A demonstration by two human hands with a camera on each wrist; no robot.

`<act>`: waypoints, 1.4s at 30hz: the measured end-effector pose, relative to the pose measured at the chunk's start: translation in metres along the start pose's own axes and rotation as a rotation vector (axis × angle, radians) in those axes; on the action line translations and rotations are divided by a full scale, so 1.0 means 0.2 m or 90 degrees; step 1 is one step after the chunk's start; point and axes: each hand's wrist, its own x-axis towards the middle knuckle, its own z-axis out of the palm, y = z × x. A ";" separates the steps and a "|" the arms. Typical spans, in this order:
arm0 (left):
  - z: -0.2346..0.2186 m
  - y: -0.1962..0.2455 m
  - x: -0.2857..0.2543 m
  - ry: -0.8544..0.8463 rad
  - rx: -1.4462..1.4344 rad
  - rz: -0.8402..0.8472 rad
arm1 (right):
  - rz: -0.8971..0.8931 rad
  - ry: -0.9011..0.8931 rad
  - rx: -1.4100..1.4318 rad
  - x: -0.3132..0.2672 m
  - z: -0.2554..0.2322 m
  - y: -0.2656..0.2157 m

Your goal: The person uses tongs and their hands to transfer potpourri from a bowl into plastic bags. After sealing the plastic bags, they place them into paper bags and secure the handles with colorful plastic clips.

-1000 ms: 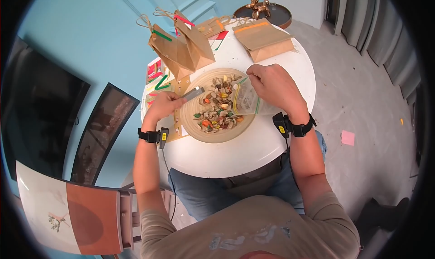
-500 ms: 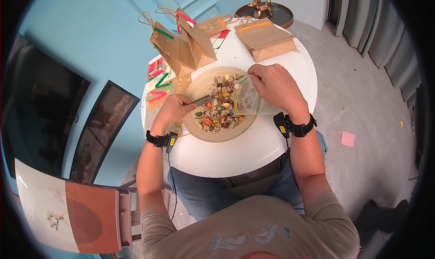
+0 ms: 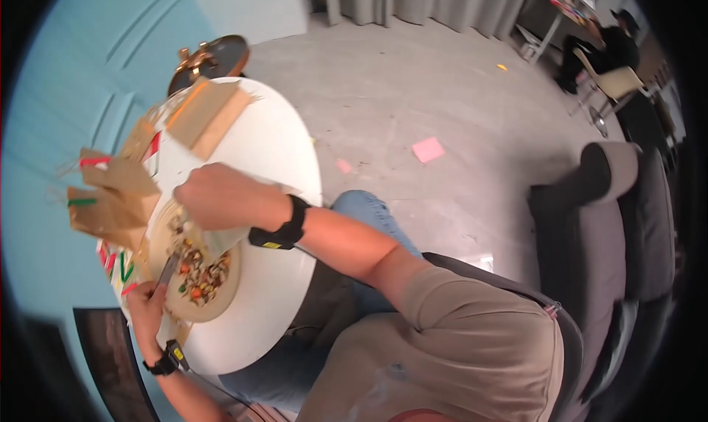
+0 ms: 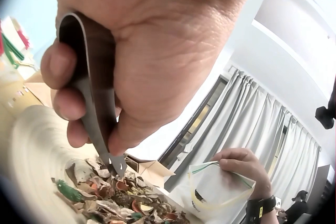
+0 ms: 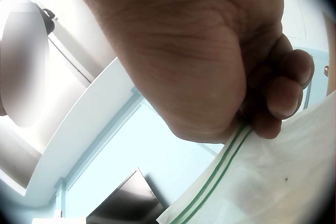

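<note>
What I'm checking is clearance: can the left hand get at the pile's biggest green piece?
Probably yes: the left hand holds the tweezers with tips nearby; the green piece looks uncovered, with the plastic bag off to one side.

We look across what appears to be a living room: a grey sofa (image 3: 579, 274) stands to one side, long curtains (image 3: 435, 1) hang at the back, and a shiny balloon-animal ornament (image 3: 195, 60) sits on a side table (image 3: 230, 52) by a pale blue panelled wall (image 3: 133, 38). In the right-wrist view we see a dark screen (image 5: 128, 200), apparently a television. Across the grey floor (image 3: 472, 90), a person (image 3: 618, 49) occupies a chair (image 3: 616, 81); whether this is a private home, we cannot tell.
</note>
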 end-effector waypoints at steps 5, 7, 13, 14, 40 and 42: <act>0.01 -0.02 0.01 0.010 -0.048 0.002 | -0.011 0.033 0.008 0.01 0.04 0.01; 0.02 -0.02 0.02 0.014 -0.056 0.011 | -0.011 0.037 0.002 0.00 0.04 0.03; -0.07 -0.01 -0.01 0.042 -0.105 0.014 | -0.001 0.023 -0.012 0.01 0.04 0.02; -0.08 0.00 -0.01 0.059 -0.103 -0.005 | -0.002 0.027 -0.011 0.01 0.04 0.02; -0.09 0.09 -0.13 -0.008 0.032 -0.037 | 0.023 -0.016 0.012 0.02 -0.03 0.00; -0.07 -0.01 -0.13 -0.019 -0.077 -0.112 | 0.053 -0.042 0.004 0.03 -0.05 -0.01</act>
